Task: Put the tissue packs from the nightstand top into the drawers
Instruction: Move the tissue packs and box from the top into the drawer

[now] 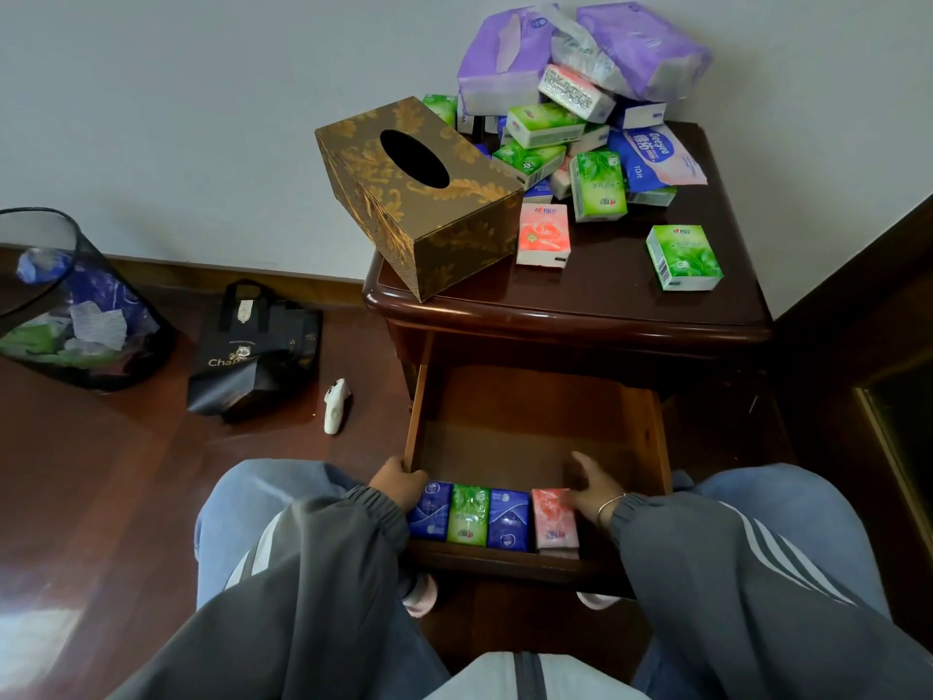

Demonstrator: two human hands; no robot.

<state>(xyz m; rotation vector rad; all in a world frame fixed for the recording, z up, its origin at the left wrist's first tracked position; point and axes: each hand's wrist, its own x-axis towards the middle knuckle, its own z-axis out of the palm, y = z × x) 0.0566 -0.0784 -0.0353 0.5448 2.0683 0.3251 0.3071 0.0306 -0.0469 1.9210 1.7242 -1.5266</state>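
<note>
The nightstand (580,305) has its top drawer (535,431) pulled out. Along the drawer's front stand several tissue packs in a row: blue (430,510), green (468,515), blue (509,520) and pink (554,517). My left hand (399,485) rests at the drawer's left corner, touching the first blue pack. My right hand (590,485) lies inside the drawer with its fingers against the pink pack's right side. On the nightstand top lie a loose pink pack (543,235), a loose green pack (684,257) and a heap of green, blue and purple packs (580,118).
A gold-patterned brown tissue box (419,194) overhangs the nightstand's left front corner. On the wooden floor to the left are a mesh waste bin (70,305), a dark shopping bag (252,351) and a small white object (337,406). Dark furniture stands at the right.
</note>
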